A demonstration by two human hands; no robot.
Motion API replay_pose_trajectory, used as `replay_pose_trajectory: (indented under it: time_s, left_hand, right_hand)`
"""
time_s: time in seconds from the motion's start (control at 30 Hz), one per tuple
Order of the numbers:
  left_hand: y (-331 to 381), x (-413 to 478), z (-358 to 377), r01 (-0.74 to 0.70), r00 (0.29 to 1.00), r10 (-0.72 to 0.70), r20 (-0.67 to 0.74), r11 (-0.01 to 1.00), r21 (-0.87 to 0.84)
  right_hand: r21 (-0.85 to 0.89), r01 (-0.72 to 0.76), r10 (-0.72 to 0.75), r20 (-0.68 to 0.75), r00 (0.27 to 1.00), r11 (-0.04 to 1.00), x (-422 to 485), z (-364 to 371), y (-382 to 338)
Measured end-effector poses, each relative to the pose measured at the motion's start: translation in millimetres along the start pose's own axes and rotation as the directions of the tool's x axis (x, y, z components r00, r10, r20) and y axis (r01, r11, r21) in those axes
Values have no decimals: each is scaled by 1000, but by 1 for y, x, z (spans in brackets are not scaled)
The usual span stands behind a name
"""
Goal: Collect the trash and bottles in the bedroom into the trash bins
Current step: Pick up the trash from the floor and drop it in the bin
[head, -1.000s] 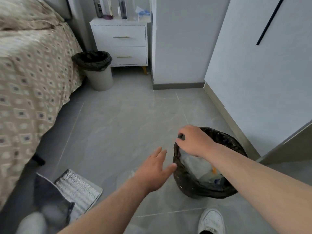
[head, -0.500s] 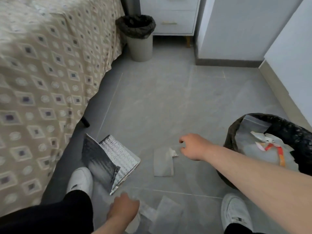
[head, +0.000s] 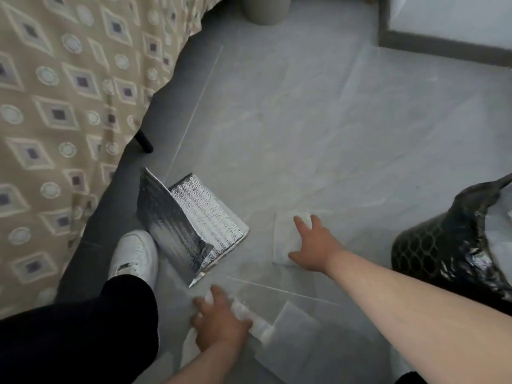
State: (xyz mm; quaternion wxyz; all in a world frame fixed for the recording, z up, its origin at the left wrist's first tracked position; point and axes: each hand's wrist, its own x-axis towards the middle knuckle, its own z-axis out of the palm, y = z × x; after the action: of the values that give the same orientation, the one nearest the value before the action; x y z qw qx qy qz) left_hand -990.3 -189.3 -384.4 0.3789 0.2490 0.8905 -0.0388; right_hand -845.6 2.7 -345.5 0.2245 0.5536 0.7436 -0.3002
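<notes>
Both hands on litter.
My right hand (head: 313, 242) spread flat on tissue (head: 282, 235), bin (head: 443, 245) off to its right; left hand (head: 219, 324) covers a wrapper (head: 248, 314), can't tell if gripping.

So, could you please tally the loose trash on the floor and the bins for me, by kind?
Silver foil bag: 1
White paper sheet, under the right hand: 1
Crumpled white wrapper, under the left hand: 1
Clear plastic sheet: 1
Trash bins: 2, the black-lined bin and the grey bin
Total: 6
</notes>
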Motion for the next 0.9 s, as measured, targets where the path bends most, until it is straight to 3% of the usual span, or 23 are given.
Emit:
replay_pose_trajectory:
  time_s: [0.23, 0.43, 0.53, 0.67, 0.9]
  left_hand:
    - [-7, 2, 2, -31, 996, 31, -89, 1000, 5]
    - [-11, 9, 6, -114, 993, 112, -23, 975, -188]
    - [-9, 12, 6, -161, 984, 178, 28, 938, -306]
    - [-3, 17, 0, -218, 969, 248, 23, 889, -404]
    - [10, 30, -14, -227, 961, 276, 18, 826, -515]
  right_hand:
    - [-74, -25, 26, 25, 999, 997, 9, 32, -6]
    - [-84, 11, -16, -66, 998, 996, 2, 46, -5]
    - [-10, -22, 21, -116, 993, 1000, 1, 48, -5]
    - [244, -137, 175, -141, 974, 960, 4, 49, -4]
    - [315, -169, 210, -101, 972, 934, 12, 46, 0]
